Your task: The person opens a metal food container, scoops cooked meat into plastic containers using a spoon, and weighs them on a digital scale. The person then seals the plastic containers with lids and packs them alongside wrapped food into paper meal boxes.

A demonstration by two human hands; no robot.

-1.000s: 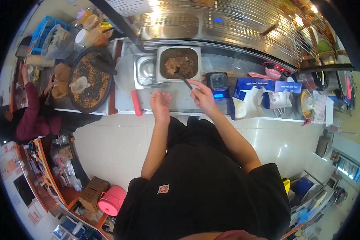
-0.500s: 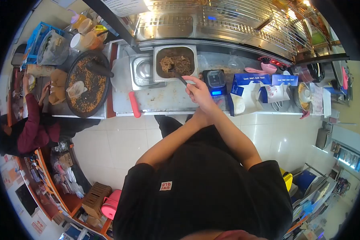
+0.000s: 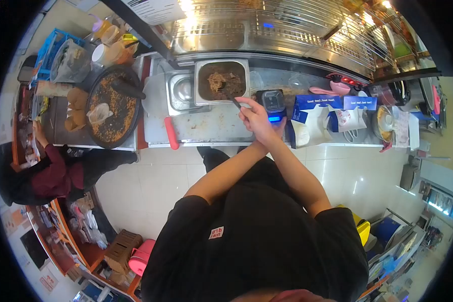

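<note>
My right hand (image 3: 256, 120) is closed around a black-handled utensil (image 3: 236, 102). Its far end is sunk in brown shredded food (image 3: 221, 83), so its shape is hidden. That food lies in a deep rectangular steel pan (image 3: 200, 92). My left arm crosses beneath the right wrist. Only a bit of my left hand (image 3: 282, 126) shows, beside the front of a small digital scale (image 3: 274, 119) with a lit blue display; its fingers are mostly hidden. A dark, clear-topped container (image 3: 273, 100) sits on the scale.
An empty steel pan (image 3: 180, 91) and a red-handled tool (image 3: 171, 133) lie left of the food pan. White-and-blue paper bags (image 3: 314, 126) stand right of the scale. A large stone mortar (image 3: 113, 105) with a pestle is further left, near a co-worker (image 3: 55, 176). A wire-racked cabinet (image 3: 287, 30) rises behind.
The utensil has shifted slightly within the shredded food. Part of my left hand now shows by the scale. The co-worker has moved an arm, and the whole view has shifted slightly.
</note>
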